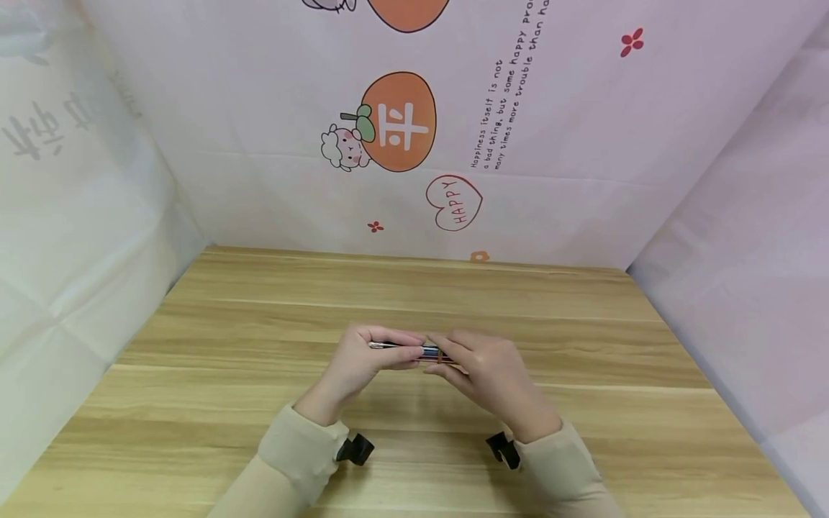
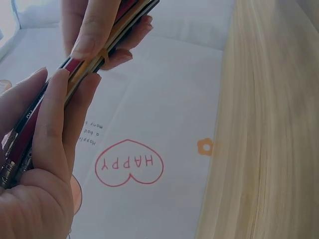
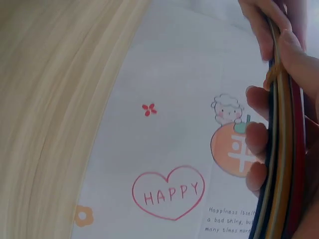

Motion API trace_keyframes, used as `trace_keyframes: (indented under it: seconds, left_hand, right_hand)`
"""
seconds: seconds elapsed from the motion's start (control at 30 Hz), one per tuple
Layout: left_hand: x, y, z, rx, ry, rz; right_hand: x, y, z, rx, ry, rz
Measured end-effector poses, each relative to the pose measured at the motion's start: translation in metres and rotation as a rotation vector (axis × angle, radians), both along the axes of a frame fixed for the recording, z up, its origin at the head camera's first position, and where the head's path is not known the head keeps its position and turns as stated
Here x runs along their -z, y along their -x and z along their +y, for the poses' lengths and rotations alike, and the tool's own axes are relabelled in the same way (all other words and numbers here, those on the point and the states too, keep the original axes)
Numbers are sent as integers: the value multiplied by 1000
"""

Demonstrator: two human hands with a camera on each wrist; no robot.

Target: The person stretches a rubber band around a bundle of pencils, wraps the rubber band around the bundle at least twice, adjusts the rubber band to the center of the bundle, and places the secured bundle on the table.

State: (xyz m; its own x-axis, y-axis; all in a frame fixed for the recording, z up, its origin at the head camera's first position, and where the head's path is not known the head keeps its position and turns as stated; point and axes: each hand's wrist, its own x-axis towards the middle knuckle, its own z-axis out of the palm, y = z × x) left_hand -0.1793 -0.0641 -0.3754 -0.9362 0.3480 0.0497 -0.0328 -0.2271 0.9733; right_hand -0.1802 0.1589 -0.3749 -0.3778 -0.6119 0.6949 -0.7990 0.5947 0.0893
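Observation:
Both hands hold one bundle of slim pencils [image 3: 285, 164], with dark, yellow and dark red sides showing. An orange-brown rubber band [image 3: 272, 75] goes round it between the hands. My left hand [image 1: 352, 361] grips one end, thumb on one side and fingers on the other; silvery pencil ends stick out past its palm in the left wrist view. My right hand [image 1: 495, 368] grips the other part, its thumb and fingertips close to the band. In the head view the bundle lies crosswise over the middle of the table, mostly covered by fingers.
The wood-grain table [image 1: 272, 424] stretches out around the hands. A white printed cloth [image 1: 272, 187] with orange fruit drawings and lettering hangs behind it, with more cloth on both sides. Black camera mounts [image 1: 356, 450] sit at the cuffs of the beige sleeves.

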Motion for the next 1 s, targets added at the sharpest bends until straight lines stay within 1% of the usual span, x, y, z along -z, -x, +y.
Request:
trace_keyframes:
  seconds: [0.1, 0.2, 0.23, 0.3, 0.37, 0.4, 0.47, 0.53, 0.57, 0.6, 0.67, 0.73, 0.77, 0.93, 1.0]
  left_hand:
    - [-1, -1, 0, 4, 11, -5]
    - [-1, 0, -1, -10, 15, -16]
    - [-1, 1, -2, -15, 11, -19]
    - [-1, 2, -4, -33, -4, -29]
    - [-1, 3, -6, -54, -30, -36]
    - [-1, 3, -7, -65, -46, -35]
    - [-1, 3, -9, -88, -65, -35]
    - [-1, 4, -10, -101, -69, -23]
    - [-1, 4, -10, -106, -68, -14]
    - [-1, 4, -10, -112, -63, -7]
    - [-1, 5, -9, -125, -54, 5]
    - [-1, 5, -8, -145, -46, 14]
    - [0, 6, -8, -155, -42, 17]
    - [3, 8, -5, -192, -14, 12]
    - [4, 8, -3, -194, -4, 9]
  right_hand:
    - [-1, 0, 0, -12, 16, -11]
    - [-3, 0, 4, -9, 55, -44]
    - [-4, 0, 6, -5, 70, -61]
    - [-6, -1, 11, 7, 98, -128]
    - [-8, -1, 15, 12, 146, -246]
    - [-9, -2, 17, 1, 185, -335]
    - [-10, -2, 19, -19, 289, -543]
    - [-11, -2, 19, -22, 432, -752]
    - [-11, -2, 19, -23, 508, -843]
    - [-12, -2, 18, -18, 572, -912]
    - [-11, -2, 16, -5, 668, -998]
    - [-10, -1, 14, -21, 725, -1026]
    - [-9, -1, 13, -39, 742, -1024]
    - [-3, 1, 7, -143, 794, -985]
    - [1, 1, 6, -169, 797, -940]
